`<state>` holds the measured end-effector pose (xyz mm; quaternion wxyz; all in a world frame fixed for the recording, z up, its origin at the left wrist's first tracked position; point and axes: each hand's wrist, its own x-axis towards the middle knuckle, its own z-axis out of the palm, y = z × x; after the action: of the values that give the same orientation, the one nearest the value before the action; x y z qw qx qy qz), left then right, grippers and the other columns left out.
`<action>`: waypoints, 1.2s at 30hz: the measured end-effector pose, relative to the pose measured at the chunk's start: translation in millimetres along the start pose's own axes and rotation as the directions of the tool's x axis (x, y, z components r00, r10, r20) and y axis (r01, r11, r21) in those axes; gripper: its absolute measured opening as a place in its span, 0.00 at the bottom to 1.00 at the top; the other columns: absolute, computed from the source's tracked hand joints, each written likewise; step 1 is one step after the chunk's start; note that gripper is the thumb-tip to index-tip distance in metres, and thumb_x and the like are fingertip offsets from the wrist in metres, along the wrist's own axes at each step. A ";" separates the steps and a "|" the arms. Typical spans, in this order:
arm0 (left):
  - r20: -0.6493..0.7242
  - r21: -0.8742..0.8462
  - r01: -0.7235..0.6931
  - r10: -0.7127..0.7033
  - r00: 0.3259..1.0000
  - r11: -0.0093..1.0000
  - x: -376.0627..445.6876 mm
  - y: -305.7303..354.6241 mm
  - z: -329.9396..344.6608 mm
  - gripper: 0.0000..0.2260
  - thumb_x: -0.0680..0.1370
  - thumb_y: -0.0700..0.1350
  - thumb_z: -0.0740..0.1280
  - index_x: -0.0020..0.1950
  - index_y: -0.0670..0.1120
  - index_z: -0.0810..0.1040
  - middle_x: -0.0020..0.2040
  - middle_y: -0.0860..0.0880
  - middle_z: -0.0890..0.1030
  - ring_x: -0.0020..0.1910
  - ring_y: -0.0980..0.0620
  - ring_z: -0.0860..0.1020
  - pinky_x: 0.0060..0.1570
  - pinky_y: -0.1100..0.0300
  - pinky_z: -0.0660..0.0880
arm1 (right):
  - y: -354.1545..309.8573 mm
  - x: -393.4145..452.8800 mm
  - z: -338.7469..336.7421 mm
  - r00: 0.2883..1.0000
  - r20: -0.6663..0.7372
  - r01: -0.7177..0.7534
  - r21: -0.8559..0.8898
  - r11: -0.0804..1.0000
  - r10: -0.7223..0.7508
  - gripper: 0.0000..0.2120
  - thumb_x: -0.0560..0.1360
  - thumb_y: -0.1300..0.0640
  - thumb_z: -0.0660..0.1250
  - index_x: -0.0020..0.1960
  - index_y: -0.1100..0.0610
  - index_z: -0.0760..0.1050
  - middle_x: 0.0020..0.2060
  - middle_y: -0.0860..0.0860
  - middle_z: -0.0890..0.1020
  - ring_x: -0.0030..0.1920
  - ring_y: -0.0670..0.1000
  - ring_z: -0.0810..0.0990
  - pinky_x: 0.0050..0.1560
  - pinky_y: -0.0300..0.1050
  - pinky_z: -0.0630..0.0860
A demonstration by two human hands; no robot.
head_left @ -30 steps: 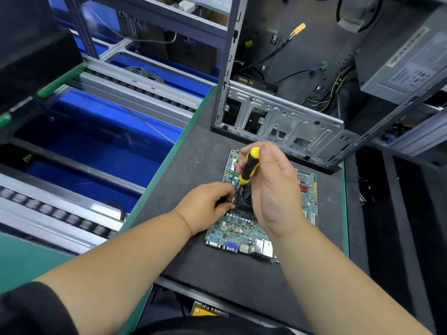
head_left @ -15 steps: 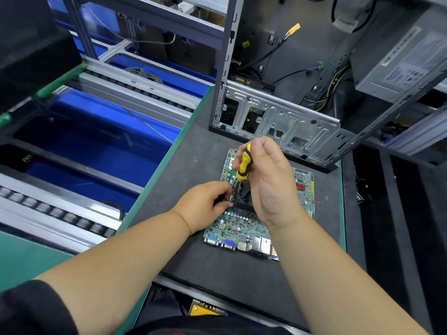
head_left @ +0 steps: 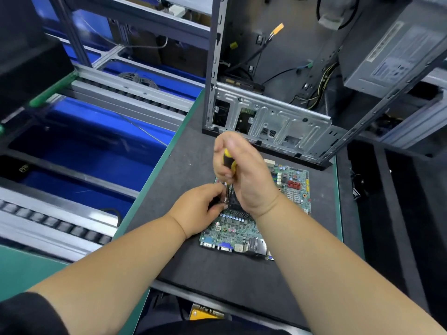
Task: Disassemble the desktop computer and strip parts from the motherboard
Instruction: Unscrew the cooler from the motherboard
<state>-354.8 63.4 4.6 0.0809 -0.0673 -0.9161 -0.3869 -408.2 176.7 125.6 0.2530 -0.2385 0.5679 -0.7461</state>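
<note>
Over motherboard point(head_left: 256, 228), right hand point(head_left: 244, 175) grips screwdriver point(head_left: 228, 162); left hand point(head_left: 200, 209) pinches its tip.

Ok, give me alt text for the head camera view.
A person's right hand drives a yellow-handled screwdriver into a green circuit board on a dark mat, while the left hand steadies the tip. An open computer case stands behind.

We read almost nothing. The power supply point(head_left: 396, 42) in the computer case point(head_left: 273, 117) carries a printed label, too blurred to read. Pale letters, maybe "PR", stand on the dark rail point(head_left: 24, 168) left of the tabletop point(head_left: 193, 146). Markings on the motherboard point(head_left: 294, 187) are too small.
</note>
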 end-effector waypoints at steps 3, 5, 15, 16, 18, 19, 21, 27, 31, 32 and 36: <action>0.001 -0.003 0.008 -0.008 1.000 1.000 0.7 0.5 0.0 0.07 0.73 0.45 0.70 0.45 0.49 0.72 0.39 0.56 0.73 0.39 0.52 0.73 0.41 0.54 0.74 | -1.9 -12.5 -1.4 0.994 -0.109 0.031 0.005 1.000 -0.030 0.09 0.78 0.54 0.58 0.47 0.60 0.67 0.32 0.53 0.72 0.33 0.51 0.68 0.36 0.44 0.65; 0.009 -0.009 0.025 -0.024 1.000 1.000 1.0 -1.9 0.9 0.07 0.74 0.46 0.69 0.45 0.51 0.71 0.39 0.56 0.74 0.39 0.51 0.74 0.41 0.53 0.75 | -3.8 -15.8 -2.8 0.981 -0.193 0.033 0.040 0.999 -0.024 0.11 0.77 0.52 0.61 0.43 0.59 0.68 0.35 0.52 0.75 0.36 0.51 0.72 0.40 0.42 0.68; 0.031 0.003 0.038 -0.038 0.999 0.999 1.4 -6.0 3.9 0.09 0.73 0.50 0.65 0.50 0.49 0.75 0.44 0.56 0.78 0.43 0.52 0.76 0.42 0.55 0.75 | 2.1 2.5 6.2 0.981 -0.192 0.018 0.068 0.998 -0.004 0.21 0.79 0.50 0.53 0.30 0.57 0.68 0.21 0.47 0.63 0.23 0.46 0.57 0.26 0.37 0.56; 0.022 0.008 0.032 -0.033 0.999 0.999 1.0 -6.5 4.0 0.07 0.73 0.48 0.67 0.50 0.50 0.74 0.43 0.56 0.78 0.42 0.52 0.75 0.42 0.54 0.75 | -0.6 7.0 2.6 0.988 -0.152 -0.001 0.104 0.995 0.017 0.22 0.79 0.49 0.53 0.30 0.59 0.67 0.20 0.47 0.62 0.22 0.46 0.56 0.25 0.36 0.55; 0.002 0.018 0.022 -0.023 1.000 1.000 0.3 -6.6 4.0 0.07 0.73 0.46 0.70 0.47 0.50 0.73 0.40 0.57 0.75 0.40 0.53 0.74 0.40 0.54 0.74 | -4.4 9.6 -3.8 0.995 -0.094 -0.028 0.148 0.989 0.043 0.20 0.79 0.48 0.54 0.34 0.60 0.66 0.20 0.47 0.62 0.22 0.45 0.55 0.25 0.37 0.55; -0.001 0.021 0.020 -0.020 1.000 1.000 0.3 -6.4 4.0 0.07 0.74 0.46 0.70 0.47 0.50 0.73 0.40 0.57 0.75 0.39 0.53 0.73 0.40 0.54 0.74 | -4.5 7.9 -6.3 0.995 -0.086 -0.032 0.146 0.989 0.044 0.17 0.78 0.48 0.55 0.37 0.60 0.66 0.21 0.48 0.62 0.23 0.46 0.56 0.26 0.38 0.55; 0.001 0.023 0.011 -0.011 1.000 1.000 0.1 -5.7 3.7 0.08 0.74 0.46 0.70 0.47 0.51 0.72 0.40 0.58 0.74 0.39 0.53 0.73 0.40 0.56 0.73 | -1.8 0.2 -9.9 0.991 -0.132 -0.012 0.109 0.994 0.027 0.11 0.77 0.51 0.59 0.41 0.58 0.66 0.25 0.50 0.66 0.25 0.48 0.61 0.30 0.42 0.57; 0.007 0.025 0.019 -0.019 1.000 1.000 1.1 -5.6 3.5 0.12 0.74 0.46 0.70 0.45 0.57 0.67 0.39 0.59 0.73 0.40 0.54 0.73 0.40 0.57 0.73 | 0.8 -13.5 -15.0 0.945 -0.328 0.029 0.057 0.998 -0.009 0.12 0.74 0.48 0.66 0.43 0.58 0.73 0.34 0.49 0.79 0.34 0.48 0.77 0.38 0.37 0.73; 0.015 -0.010 0.029 -0.029 0.999 1.000 0.6 -6.8 4.4 0.07 0.73 0.46 0.70 0.47 0.52 0.72 0.40 0.56 0.76 0.40 0.52 0.75 0.42 0.53 0.75 | 8.5 -16.0 -4.1 0.951 -0.302 0.084 0.058 0.995 -0.062 0.17 0.79 0.46 0.59 0.38 0.54 0.77 0.31 0.49 0.75 0.31 0.47 0.71 0.34 0.38 0.68; 0.017 -0.013 0.032 -0.032 0.999 0.999 1.0 -7.0 4.7 0.06 0.73 0.46 0.69 0.47 0.51 0.74 0.41 0.56 0.77 0.41 0.52 0.75 0.42 0.53 0.75 | 10.3 -14.8 -1.8 0.957 -0.282 0.090 0.049 0.995 -0.073 0.20 0.80 0.46 0.56 0.35 0.54 0.76 0.27 0.49 0.72 0.29 0.48 0.67 0.32 0.40 0.65; -0.003 0.006 0.029 -0.029 1.000 1.000 0.4 -6.8 5.3 0.08 0.73 0.46 0.70 0.46 0.54 0.71 0.39 0.60 0.74 0.39 0.56 0.72 0.39 0.57 0.73 | 3.7 1.0 -6.8 0.989 -0.145 0.049 0.201 0.978 -0.019 0.29 0.82 0.49 0.50 0.25 0.56 0.68 0.19 0.48 0.59 0.22 0.47 0.54 0.27 0.39 0.50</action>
<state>-357.0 62.5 -3.8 0.0769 -0.0532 -0.9181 -0.3852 -412.9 180.1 120.4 0.2222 -0.1672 0.5006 -0.8198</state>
